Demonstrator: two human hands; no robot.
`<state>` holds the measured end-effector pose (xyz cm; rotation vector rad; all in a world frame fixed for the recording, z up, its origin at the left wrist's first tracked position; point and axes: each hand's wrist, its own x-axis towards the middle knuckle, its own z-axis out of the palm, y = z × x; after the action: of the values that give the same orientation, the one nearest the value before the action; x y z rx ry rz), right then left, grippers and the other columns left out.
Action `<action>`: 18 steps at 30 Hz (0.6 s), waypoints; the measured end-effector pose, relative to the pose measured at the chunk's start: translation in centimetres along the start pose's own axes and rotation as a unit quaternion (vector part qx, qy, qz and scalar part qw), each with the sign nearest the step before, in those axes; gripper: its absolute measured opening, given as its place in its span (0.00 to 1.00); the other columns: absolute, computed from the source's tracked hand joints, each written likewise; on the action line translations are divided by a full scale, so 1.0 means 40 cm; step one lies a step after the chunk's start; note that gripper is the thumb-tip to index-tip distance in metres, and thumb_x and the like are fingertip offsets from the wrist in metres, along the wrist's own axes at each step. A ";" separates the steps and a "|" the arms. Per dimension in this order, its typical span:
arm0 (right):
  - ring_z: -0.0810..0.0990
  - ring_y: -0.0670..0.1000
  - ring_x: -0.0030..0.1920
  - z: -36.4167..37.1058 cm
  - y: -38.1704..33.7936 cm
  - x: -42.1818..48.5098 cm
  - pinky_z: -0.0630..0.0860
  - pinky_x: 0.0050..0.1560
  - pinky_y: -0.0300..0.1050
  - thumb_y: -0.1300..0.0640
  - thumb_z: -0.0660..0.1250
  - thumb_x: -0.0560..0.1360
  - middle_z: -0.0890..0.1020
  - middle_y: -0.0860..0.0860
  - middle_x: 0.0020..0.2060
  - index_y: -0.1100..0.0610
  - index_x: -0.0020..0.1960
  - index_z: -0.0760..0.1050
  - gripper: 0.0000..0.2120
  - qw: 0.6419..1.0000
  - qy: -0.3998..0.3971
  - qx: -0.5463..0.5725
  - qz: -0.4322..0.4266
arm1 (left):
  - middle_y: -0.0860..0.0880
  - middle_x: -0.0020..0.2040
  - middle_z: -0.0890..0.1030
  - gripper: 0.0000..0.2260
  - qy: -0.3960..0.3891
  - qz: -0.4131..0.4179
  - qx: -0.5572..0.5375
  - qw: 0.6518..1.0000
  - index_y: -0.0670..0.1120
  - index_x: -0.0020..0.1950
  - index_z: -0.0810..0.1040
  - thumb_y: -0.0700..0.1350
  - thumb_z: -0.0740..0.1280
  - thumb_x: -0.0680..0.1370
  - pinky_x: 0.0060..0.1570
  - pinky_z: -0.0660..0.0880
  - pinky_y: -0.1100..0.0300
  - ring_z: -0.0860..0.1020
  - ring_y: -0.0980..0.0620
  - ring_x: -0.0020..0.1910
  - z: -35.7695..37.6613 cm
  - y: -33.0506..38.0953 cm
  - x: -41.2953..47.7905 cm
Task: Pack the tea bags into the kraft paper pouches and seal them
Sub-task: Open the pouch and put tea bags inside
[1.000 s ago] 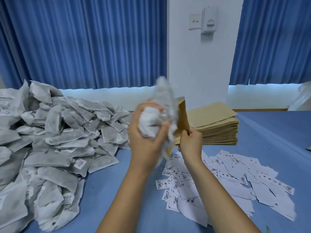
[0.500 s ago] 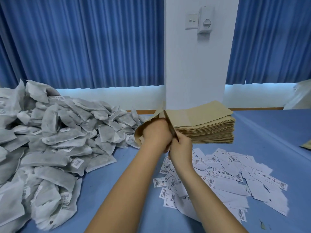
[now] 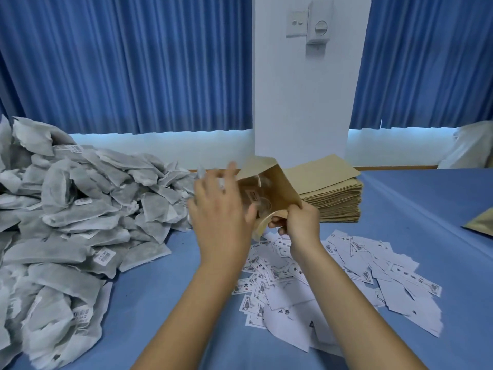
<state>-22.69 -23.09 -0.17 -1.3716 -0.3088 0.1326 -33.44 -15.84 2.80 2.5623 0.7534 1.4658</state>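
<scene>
Kraft paper pouch: held above the desk, its lower corner pinched by the right hand. Left hand: fingers spread, blurred, beside the pouch. Tea bags: heaped at left.

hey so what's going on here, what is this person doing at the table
A person is packing tea bags into paper pouches at a blue table. The right hand pinches the lower edge of an open brown kraft paper pouch, while the left hand, fingers spread, is blurred at its mouth. A heap of white mesh tea bags lies left, flat brown pouches stacked behind, printed white paper labels scattered right.
</scene>
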 end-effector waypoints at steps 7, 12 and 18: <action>0.82 0.54 0.42 -0.140 0.065 0.059 0.78 0.42 0.48 0.40 0.56 0.79 0.83 0.57 0.48 0.54 0.67 0.73 0.24 0.955 -0.263 -0.134 0.019 | 0.47 0.59 0.78 0.22 0.008 -0.212 -0.312 0.926 0.46 0.66 0.76 0.31 0.55 0.77 0.58 0.68 0.61 0.74 0.52 0.57 0.090 -0.089 -0.043; 0.72 0.54 0.61 -0.165 0.194 0.099 0.70 0.55 0.45 0.48 0.69 0.75 0.76 0.55 0.56 0.47 0.50 0.77 0.05 0.810 -0.186 -0.554 -0.052 | 0.45 0.62 0.76 0.22 0.048 -0.290 -0.348 0.890 0.47 0.67 0.74 0.32 0.55 0.77 0.64 0.69 0.52 0.73 0.47 0.63 0.125 -0.126 -0.119; 0.79 0.51 0.51 -0.151 0.219 0.119 0.76 0.50 0.43 0.56 0.69 0.75 0.81 0.51 0.48 0.53 0.53 0.81 0.08 0.800 -0.133 -0.574 -0.113 | 0.37 0.62 0.74 0.26 0.019 -0.341 -0.466 0.816 0.48 0.70 0.70 0.32 0.58 0.74 0.42 0.81 0.51 0.80 0.43 0.49 0.144 -0.130 -0.137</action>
<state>-15.64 -25.74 -9.07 -2.5163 -0.8802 -0.0951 -32.85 -12.92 -6.22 1.3284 0.6177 1.1800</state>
